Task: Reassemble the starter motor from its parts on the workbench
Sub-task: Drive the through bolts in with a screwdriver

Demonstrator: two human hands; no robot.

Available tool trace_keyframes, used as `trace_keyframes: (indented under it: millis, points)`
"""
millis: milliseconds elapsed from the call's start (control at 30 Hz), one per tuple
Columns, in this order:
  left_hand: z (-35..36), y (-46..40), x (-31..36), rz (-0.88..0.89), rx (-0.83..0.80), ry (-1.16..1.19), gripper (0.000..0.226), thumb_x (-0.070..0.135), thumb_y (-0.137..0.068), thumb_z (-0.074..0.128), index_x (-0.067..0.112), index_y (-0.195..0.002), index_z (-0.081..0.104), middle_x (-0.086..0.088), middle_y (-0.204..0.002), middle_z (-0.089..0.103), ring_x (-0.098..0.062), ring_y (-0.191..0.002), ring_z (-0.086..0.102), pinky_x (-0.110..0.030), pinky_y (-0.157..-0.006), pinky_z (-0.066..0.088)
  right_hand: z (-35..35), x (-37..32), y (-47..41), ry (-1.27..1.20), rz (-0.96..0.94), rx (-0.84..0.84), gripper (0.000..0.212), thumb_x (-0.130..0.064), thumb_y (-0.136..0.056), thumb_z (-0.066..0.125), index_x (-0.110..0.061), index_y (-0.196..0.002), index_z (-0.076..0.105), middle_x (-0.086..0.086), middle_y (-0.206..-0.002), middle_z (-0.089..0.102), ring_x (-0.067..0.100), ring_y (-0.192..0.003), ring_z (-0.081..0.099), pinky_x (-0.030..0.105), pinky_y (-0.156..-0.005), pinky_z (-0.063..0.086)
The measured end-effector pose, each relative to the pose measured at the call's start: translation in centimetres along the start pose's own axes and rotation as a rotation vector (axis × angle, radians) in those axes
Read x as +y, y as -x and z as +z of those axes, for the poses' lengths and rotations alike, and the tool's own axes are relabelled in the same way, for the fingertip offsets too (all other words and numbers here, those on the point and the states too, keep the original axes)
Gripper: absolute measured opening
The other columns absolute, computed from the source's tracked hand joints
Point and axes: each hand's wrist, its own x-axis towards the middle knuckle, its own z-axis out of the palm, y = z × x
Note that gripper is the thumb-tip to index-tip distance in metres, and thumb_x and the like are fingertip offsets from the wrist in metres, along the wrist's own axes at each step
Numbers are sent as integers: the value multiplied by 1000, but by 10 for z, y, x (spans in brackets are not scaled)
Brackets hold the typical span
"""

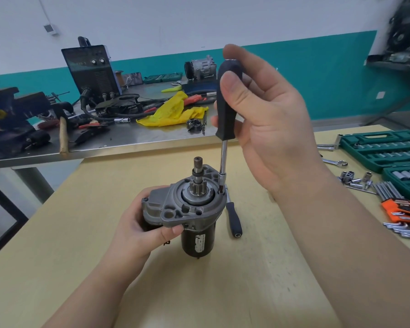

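Both forearms are bare to the frame's lower edge, with no sleeves showing; left hand [137, 223] and right hand [265, 119] are ungloved, fingernails short.

You have just one camera, and it sits on your head, looking forward and down. It is close to the wooden surface [81, 268] in front of you, with your arms reaching in from the bottom. Farther off it sees the wall [199, 20].
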Motion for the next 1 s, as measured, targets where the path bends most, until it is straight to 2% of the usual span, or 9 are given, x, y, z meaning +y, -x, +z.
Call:
trace_keyframes:
  millis: [167, 333, 433, 567, 667, 767, 867, 933, 1000]
  points:
    - [2, 0, 2, 13, -12, 13, 80, 50, -64, 101, 27, -133, 67, -12, -127, 75, -32, -113, 73, -36, -78, 63, 0, 0, 1, 237, -158, 19, 29, -8, -98, 74, -21, -123, 70, 13, -95, 65, 26, -86, 62, 48, -85, 61]
    - [4, 0, 2, 27, -25, 39, 79, 46, -65, 102, 26, -134, 68, -13, -128, 75, -33, -117, 73, -35, -84, 64, 1, 4, 4, 557, -424, 111, 28, -16, -91, 84, -24, -114, 69, 6, -87, 72, 14, -74, 65, 32, -73, 60]
    - [5, 0, 2, 32, -22, 46, 79, 46, -65, 102, 27, -133, 68, -13, -129, 75, -35, -119, 72, -40, -87, 64, 2, 5, 4, 482, -384, 68, 19, -17, -100, 74, -21, -118, 70, 1, -95, 75, 23, -88, 72, 45, -83, 63]
    - [4, 0, 3, 30, -13, 42, 79, 48, -64, 102, 27, -133, 68, -13, -128, 75, -35, -118, 72, -41, -87, 63, -3, 1, 3, 329, -238, -28, 22, -12, -110, 53, -17, -125, 68, 25, -105, 72, 33, -87, 75, 50, -76, 65]
    - [4, 0, 3, 31, -11, 42, 79, 47, -64, 102, 27, -132, 68, -13, -128, 75, -36, -118, 72, -42, -87, 63, -3, 0, 3, 395, -257, -65, 23, -10, -110, 53, -20, -128, 65, 29, -104, 68, 36, -84, 74, 49, -69, 66]
    - [4, 0, 3, 29, -18, 48, 80, 46, -64, 102, 25, -133, 68, -14, -128, 75, -37, -118, 72, -42, -87, 63, -2, 1, 3, 448, -304, -62, 25, -11, -107, 61, -24, -129, 62, 23, -99, 70, 38, -90, 72, 55, -74, 64]
    - [4, 0, 2, 23, -17, 44, 80, 47, -64, 102, 26, -133, 68, -13, -127, 75, -35, -117, 72, -40, -84, 63, -2, 1, 3, 513, -356, 0, 32, -15, -99, 75, -22, -129, 65, 11, -93, 72, 20, -84, 70, 44, -81, 64]
    - [4, 0, 2, 19, -17, 42, 79, 47, -65, 102, 26, -133, 68, -13, -127, 76, -32, -114, 73, -36, -78, 64, -2, 2, 3, 604, -422, 69, 33, -20, -94, 81, -24, -124, 67, 0, -86, 68, 5, -73, 62, 29, -72, 61]
    - [4, 0, 2, 15, -17, 44, 80, 47, -65, 102, 26, -134, 67, -13, -127, 75, -32, -113, 73, -34, -75, 62, -2, 3, 3, 617, -445, 103, 30, -21, -94, 81, -25, -121, 68, -2, -85, 67, 5, -71, 60, 28, -69, 60]
